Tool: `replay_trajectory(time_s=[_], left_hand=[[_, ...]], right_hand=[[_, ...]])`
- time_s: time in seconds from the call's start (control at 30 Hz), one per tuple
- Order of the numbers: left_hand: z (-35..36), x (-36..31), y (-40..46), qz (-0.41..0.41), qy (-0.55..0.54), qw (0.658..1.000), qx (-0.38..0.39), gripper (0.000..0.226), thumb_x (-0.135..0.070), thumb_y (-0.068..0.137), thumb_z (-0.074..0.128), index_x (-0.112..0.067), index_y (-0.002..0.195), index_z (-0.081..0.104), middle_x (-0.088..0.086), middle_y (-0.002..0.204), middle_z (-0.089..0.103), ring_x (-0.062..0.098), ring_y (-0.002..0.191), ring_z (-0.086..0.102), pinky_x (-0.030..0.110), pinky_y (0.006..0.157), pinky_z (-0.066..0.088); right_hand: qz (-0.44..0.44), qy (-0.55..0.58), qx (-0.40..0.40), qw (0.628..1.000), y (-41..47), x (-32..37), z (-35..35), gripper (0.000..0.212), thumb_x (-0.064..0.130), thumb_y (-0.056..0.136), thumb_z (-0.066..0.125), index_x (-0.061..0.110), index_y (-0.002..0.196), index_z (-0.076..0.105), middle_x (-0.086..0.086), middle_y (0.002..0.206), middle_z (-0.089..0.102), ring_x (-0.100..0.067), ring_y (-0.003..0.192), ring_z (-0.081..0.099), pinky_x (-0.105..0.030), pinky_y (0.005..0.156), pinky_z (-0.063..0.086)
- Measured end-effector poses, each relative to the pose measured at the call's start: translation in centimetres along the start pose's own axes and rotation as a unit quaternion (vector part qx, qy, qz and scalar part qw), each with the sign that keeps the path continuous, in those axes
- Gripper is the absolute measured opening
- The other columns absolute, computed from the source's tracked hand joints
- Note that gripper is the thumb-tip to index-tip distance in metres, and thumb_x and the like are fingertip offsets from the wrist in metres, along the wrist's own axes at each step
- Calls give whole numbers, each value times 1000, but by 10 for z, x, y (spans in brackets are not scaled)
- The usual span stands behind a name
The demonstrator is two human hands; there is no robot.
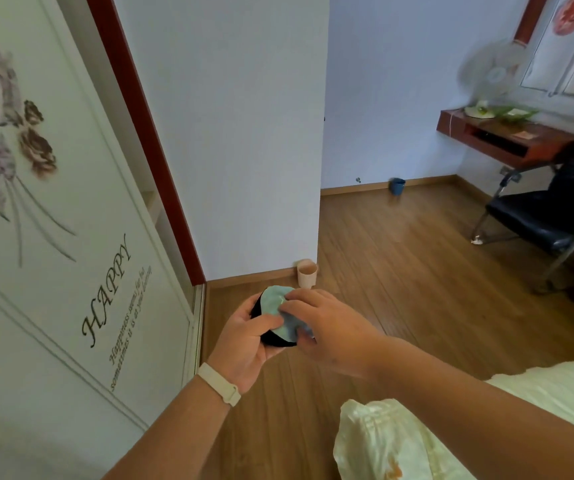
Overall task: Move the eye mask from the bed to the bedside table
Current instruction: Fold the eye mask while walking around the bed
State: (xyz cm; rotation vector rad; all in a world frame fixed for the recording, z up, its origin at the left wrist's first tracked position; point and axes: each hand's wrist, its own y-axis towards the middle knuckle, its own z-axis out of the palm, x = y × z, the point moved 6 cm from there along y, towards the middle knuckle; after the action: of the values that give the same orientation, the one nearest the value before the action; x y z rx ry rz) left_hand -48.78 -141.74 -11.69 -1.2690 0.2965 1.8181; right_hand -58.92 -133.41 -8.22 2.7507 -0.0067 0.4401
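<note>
The eye mask, pale green on one side and black on the other, is held folded in both hands above the wooden floor. My left hand, with a white wristband, cups it from below and the left. My right hand pinches its right end from above. The bed with pale yellow bedding shows at the lower right, under my right forearm. No bedside table is in view.
A white wardrobe door with flower print fills the left. A small beige bin stands by the wall corner, a blue bin farther back. A black chair and a wall-mounted wooden desk with a fan are at the right.
</note>
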Motion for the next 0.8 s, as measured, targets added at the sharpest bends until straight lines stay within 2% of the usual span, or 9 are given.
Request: replay_trajectory(time_s=[0.27,0.5,0.8], left_hand=[[-24,-48,85,-2,-19,1000,20,49,-7,76,70,-15,124,63,19,125,64,38,111,65,48,77,59],[-17,-62,174,-18,-7,999,35,38,4,88,61,-15,121,66,18,121,67,37,107,67,48,77,59],[22,-82,310,-50,19,998,45,51,-5,73,71,-14,123,64,19,123,65,39,110,65,50,82,58]], right_hand=[[-5,-21,30,999,90,-44,5,45,22,87,58,23,130,47,1,134,48,-21,120,44,-38,98,44],[23,-10,8,1000,135,-110,13,44,20,86,58,19,129,50,0,132,51,-18,118,46,-37,98,44],[73,9,-41,996,192,-227,5,44,23,85,51,20,129,49,-2,132,50,-24,117,48,-43,94,46]])
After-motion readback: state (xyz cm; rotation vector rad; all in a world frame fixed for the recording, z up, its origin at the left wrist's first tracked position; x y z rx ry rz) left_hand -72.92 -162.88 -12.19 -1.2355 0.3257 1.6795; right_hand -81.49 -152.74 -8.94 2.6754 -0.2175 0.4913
